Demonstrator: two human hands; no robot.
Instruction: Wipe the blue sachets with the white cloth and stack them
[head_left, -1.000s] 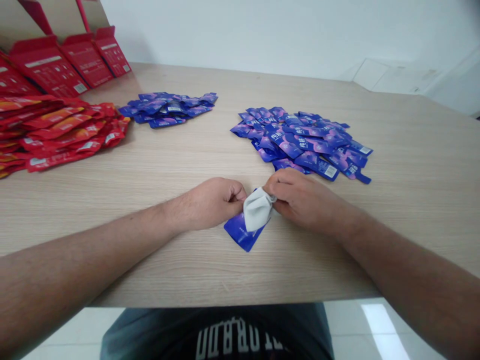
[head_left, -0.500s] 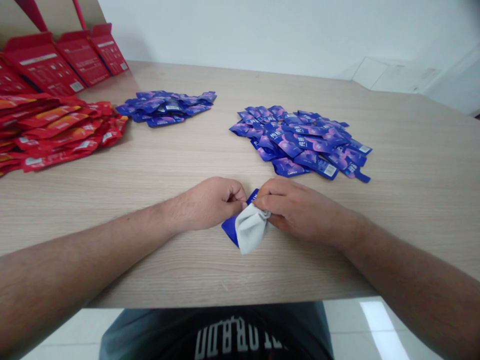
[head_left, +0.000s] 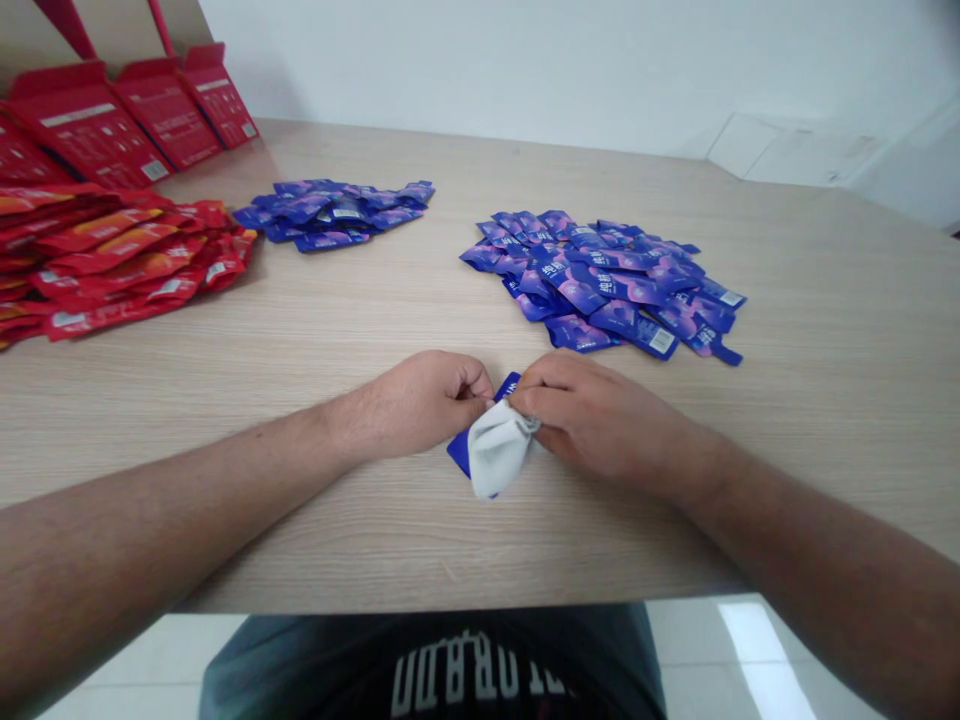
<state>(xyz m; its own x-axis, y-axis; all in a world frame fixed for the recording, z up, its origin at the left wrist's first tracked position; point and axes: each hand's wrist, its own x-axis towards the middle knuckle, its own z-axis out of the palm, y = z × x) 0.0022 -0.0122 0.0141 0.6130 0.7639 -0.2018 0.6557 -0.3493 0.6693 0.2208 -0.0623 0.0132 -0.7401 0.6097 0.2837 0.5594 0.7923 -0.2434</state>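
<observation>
Near the front of the table, my right hand has its fingers closed on a small light grey cloth, gathered at its upper right and hanging loose toward me. Behind the cloth a blue packet shows at its lower left corner and its top, the rest being covered. My left hand is closed in a pinch at the packet's upper left edge, thumb against the cloth's border. Exactly what lies between the left fingertips is partly hidden.
Beyond my hands lies a large pile of blue-purple packets, with a smaller blue pile to its left. Red-orange packets are heaped at the left. Red cartons with raised flaps stand behind them. The table's front edge is close to my body.
The cloth's loose lower end has shifted slightly up and left, covering more of the packet's lower part. Both hands stay in nearly the same place and remain closed.
</observation>
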